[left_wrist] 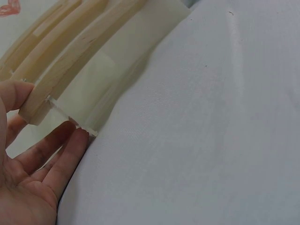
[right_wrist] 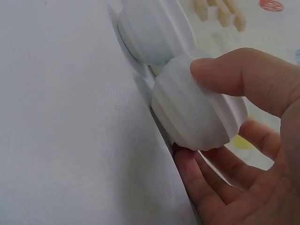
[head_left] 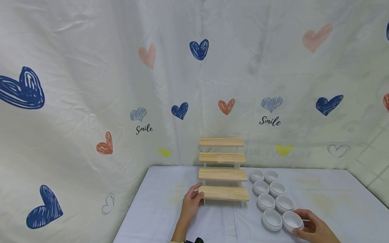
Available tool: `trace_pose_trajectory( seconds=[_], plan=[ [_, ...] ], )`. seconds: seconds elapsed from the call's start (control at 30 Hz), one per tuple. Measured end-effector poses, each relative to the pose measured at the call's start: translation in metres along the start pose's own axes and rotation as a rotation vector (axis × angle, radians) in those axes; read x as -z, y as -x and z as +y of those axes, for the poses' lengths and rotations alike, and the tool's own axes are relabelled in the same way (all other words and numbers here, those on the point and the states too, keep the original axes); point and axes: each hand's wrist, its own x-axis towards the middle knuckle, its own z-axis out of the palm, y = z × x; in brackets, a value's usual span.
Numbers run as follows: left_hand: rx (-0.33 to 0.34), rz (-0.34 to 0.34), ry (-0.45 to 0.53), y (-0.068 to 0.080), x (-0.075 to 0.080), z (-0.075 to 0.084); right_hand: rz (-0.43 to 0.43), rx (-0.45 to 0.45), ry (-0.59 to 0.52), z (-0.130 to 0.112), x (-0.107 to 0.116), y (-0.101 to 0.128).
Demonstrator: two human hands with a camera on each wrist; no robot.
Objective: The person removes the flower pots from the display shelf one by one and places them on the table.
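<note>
At the near right of the table (head_left: 334,189), about five o'clock from the wooden step rack (head_left: 223,170), my right hand (head_left: 314,229) pinches the nearest white cup (head_left: 292,221): the thumb lies over its ribbed wall and the other fingers curl beneath, as the right wrist view shows. That cup (right_wrist: 194,115) looks tipped in my grip, its base just off the cloth. It is the near right one of eight cups (head_left: 271,197) set in two columns running from six o'clock toward twelve, beside the rack's right end.

My left hand (head_left: 192,202) is at the rack's nine o'clock end. Its thumb (left_wrist: 14,93) presses the end of the lowest step (head_left: 224,193) and the fingers (left_wrist: 61,154), fairly straight, rest against the clear side panel (left_wrist: 63,112) under it. They brace it, not wrapping it.

To do this well, I judge the pinch should stay low on the ribbed wall and clear of the neighbour at nine o'clock, which sits just beside it. Lifting straight up before going toward eleven o'clock would keep the row undisturbed. The left hand should keep firm against the rack, since it looks light enough to slide.

The cup is round, so it has no real long axis; its mouth faces up in the head view. The rack's steps run long from nine to three o'clock, rising toward twelve.
</note>
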Motion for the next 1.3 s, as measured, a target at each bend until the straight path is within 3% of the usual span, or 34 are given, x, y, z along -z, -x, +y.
trace_pose_trajectory(
  seconds=[0.43, 0.63, 0.87, 1.3],
  plan=[
    [-0.001, 0.001, -0.008, -0.001, -0.001, -0.001, 0.008, 0.029, 0.024, 0.005, 0.002, -0.001],
    [0.000, -0.002, -0.007, -0.001, 0.000, 0.000, 0.042, 0.087, 0.013, 0.009, -0.001, -0.001],
    [0.001, -0.001, -0.007, -0.001, 0.001, -0.002, 0.005, 0.129, -0.026, 0.014, -0.002, -0.001],
    [0.002, 0.015, -0.013, -0.002, -0.001, -0.003, -0.036, 0.033, -0.018, 0.007, 0.001, -0.002]
  ],
)
